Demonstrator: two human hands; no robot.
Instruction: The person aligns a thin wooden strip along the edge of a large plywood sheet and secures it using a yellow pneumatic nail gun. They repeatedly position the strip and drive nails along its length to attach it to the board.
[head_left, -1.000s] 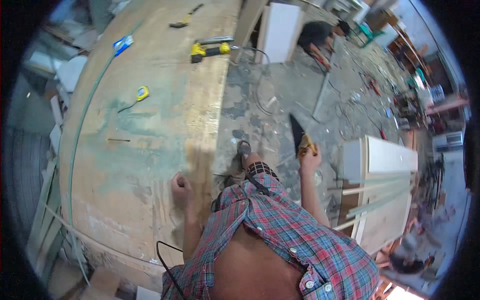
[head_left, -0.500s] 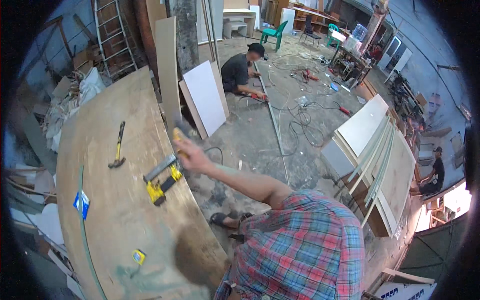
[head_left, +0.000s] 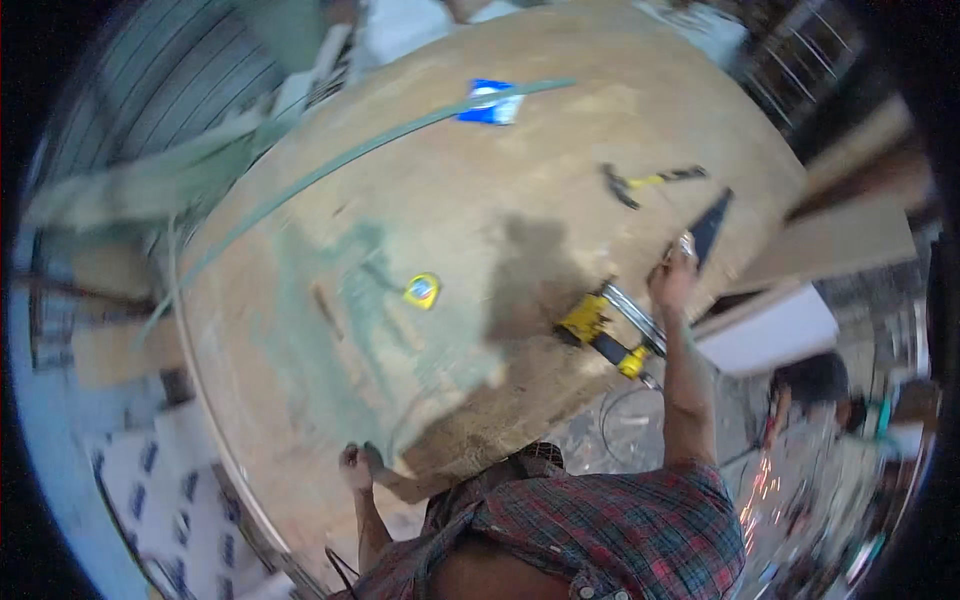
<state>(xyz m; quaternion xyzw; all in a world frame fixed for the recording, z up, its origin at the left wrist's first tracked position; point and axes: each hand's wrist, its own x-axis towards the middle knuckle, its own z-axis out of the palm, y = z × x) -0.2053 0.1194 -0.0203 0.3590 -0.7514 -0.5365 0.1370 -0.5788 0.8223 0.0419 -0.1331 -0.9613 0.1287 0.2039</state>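
My right hand (head_left: 674, 280) is closed around the handle of a hand saw with a dark, tapering blade (head_left: 711, 228), at the right edge of the wooden tabletop (head_left: 420, 190). Just below it lies a yellow and black nail gun (head_left: 600, 325) with a silver magazine. A claw hammer (head_left: 650, 183) with a yellow and black handle rests farther in. Down at the near edge of the tabletop is my left hand (head_left: 361, 466); its fingers look bent but are blurred. A yellow tape measure (head_left: 422, 290) lies toward the middle.
A long greenish strip (head_left: 350, 155) crosses the far left of the tabletop, over a blue and white packet (head_left: 490, 103). Boards (head_left: 770, 330) lean beyond the right edge. Sparks (head_left: 760, 500) fly near a blurred co-worker in a dark cap (head_left: 812, 378) at right.
My view has swung left, from the workshop floor to the tabletop. My right hand, which was raised beside the nail gun, is now over the table's edge with the saw. My left hand has come into view.
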